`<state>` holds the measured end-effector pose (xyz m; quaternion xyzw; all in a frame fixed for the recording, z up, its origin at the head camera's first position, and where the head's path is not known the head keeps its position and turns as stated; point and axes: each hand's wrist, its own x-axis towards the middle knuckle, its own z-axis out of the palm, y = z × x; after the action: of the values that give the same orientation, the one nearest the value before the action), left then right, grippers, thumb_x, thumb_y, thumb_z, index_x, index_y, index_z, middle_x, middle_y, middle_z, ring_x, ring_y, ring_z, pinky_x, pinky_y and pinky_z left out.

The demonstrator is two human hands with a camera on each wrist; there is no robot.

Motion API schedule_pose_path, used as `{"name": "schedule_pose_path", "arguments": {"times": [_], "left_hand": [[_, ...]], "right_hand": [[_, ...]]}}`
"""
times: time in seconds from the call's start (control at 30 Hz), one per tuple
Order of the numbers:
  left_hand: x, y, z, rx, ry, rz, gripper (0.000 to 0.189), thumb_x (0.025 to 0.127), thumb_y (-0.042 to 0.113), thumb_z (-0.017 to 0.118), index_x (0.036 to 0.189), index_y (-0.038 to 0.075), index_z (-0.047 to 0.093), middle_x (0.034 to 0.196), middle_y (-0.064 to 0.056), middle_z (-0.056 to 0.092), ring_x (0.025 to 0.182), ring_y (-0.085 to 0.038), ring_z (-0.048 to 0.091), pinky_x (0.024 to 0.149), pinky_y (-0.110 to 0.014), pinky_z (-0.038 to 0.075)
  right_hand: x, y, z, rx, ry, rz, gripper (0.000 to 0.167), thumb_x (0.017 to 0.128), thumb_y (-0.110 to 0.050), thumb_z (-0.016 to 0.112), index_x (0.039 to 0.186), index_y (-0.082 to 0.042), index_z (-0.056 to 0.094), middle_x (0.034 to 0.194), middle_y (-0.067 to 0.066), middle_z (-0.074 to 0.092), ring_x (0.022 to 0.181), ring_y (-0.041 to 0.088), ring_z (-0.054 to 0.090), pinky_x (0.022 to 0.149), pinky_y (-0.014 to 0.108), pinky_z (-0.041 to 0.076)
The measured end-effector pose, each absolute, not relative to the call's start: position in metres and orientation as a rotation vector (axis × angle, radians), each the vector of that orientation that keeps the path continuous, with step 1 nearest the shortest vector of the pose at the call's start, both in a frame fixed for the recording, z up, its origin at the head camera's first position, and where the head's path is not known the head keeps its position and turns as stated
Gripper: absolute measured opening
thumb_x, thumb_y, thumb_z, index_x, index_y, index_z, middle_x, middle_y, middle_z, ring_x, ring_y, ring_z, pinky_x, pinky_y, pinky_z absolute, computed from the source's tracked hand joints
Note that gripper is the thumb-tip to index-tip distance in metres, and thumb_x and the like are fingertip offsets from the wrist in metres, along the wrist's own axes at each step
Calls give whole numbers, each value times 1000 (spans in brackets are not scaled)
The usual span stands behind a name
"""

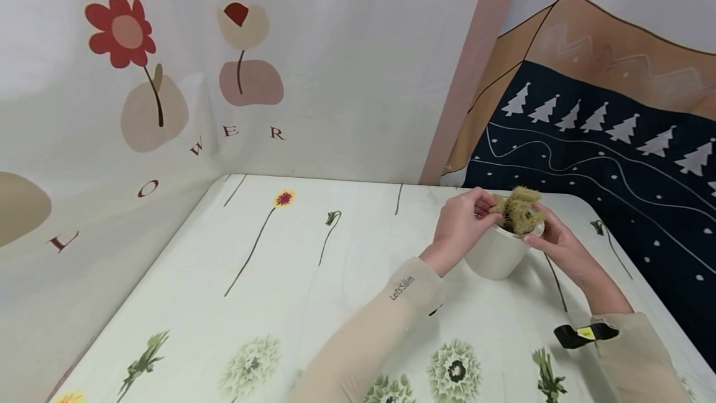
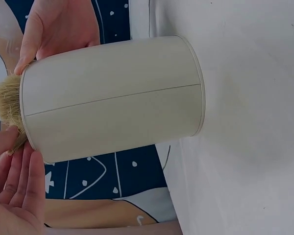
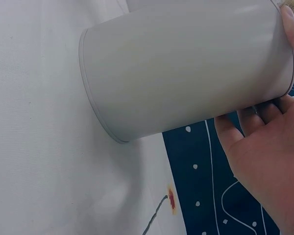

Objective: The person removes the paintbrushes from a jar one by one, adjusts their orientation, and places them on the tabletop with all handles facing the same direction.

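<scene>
A cream round bin (image 1: 495, 255) with a vertical seam stands at the right of the table, tilted a little. Bristly, straw-coloured dried plant tufts (image 1: 523, 211) stick out of its mouth. My left hand (image 1: 457, 224) is at the near left of the rim, where its thumb and fingertips pinch a small tuft (image 2: 19, 141) in the left wrist view. On the other side, my right hand (image 1: 566, 252) grips the bin, thumb at the rim and fingers curled against the wall, as the right wrist view shows. The bin's inside is hidden.
A white tablecloth (image 1: 335, 303) printed with flowers covers the table. Behind hangs a pale curtain (image 1: 347, 79) with flower prints, and at the right a dark blue cloth (image 1: 604, 142) with tree prints. A black strap (image 1: 585, 334) is around the right sleeve.
</scene>
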<state>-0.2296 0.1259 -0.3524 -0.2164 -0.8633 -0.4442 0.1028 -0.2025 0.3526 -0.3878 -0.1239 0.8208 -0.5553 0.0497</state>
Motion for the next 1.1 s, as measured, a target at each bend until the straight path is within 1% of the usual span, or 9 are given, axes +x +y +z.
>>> {"name": "schedule_pose_path", "arguments": {"times": [0.2,0.3,0.43,0.53,0.6,0.77,0.83,1.0,1.1], "left_hand": [[-231,124,-351,-657,-2499,-1326,12,90,23,74,99,18,68,91,7,74,74,6,60,66,-1,45],[-231,123,-350,-664,-2482,-1354,12,91,22,74,100,17,68,92,6,74,75,5,60,66,0,44],[-231,122,-346,-670,-2459,-1428,11,92,21,73,100,16,69,93,4,75,77,4,63,67,-1,46],[-230,121,-342,-676,-2430,-1468,10,92,20,72,100,15,69,94,3,76,77,3,65,68,-1,47],[-231,120,-339,-682,-2408,-1487,9,93,19,72,100,14,69,94,1,76,78,3,65,69,0,47],[-230,116,-333,-683,-2356,-1544,9,94,19,70,100,13,69,96,0,75,82,0,67,72,-1,49],[-231,114,-330,-683,-2336,-1569,9,94,19,70,100,13,68,96,0,74,84,-1,67,74,-1,49],[-233,109,-326,-681,-2292,-1581,9,95,20,68,100,13,68,96,0,73,84,-1,66,76,-2,50],[-233,107,-323,-678,-2276,-1584,9,95,20,68,100,13,69,97,0,73,85,-1,66,77,-2,50]], "right_hand": [[-204,351,-388,-396,2537,-1675,77,105,-14,50,162,-24,-1,168,10,-14,153,30,7,88,-2,36],[-204,352,-388,-364,2547,-1653,78,105,-16,50,161,-25,-2,168,11,-14,153,34,7,87,-2,36],[-204,351,-387,-333,2541,-1642,79,105,-17,51,161,-24,-4,167,18,-13,150,45,7,86,-1,37],[-204,352,-387,-319,2546,-1628,79,105,-18,51,161,-22,-5,166,21,-14,149,47,7,85,0,38],[-204,352,-386,-314,2548,-1619,79,105,-18,50,161,-21,-6,166,21,-15,149,47,8,85,0,38],[-204,352,-386,-306,2560,-1600,79,105,-19,50,161,-20,-5,166,20,-15,148,42,14,85,-1,38],[-204,352,-386,-304,2560,-1602,79,105,-19,50,161,-19,-5,166,21,-14,148,43,14,85,-1,38],[-206,353,-387,-289,2537,-1621,80,105,-20,51,161,-20,-6,166,20,-17,149,49,3,86,0,38],[-206,352,-387,-284,2527,-1631,80,105,-20,51,161,-20,-6,166,19,-17,151,49,-2,89,0,38]]}}
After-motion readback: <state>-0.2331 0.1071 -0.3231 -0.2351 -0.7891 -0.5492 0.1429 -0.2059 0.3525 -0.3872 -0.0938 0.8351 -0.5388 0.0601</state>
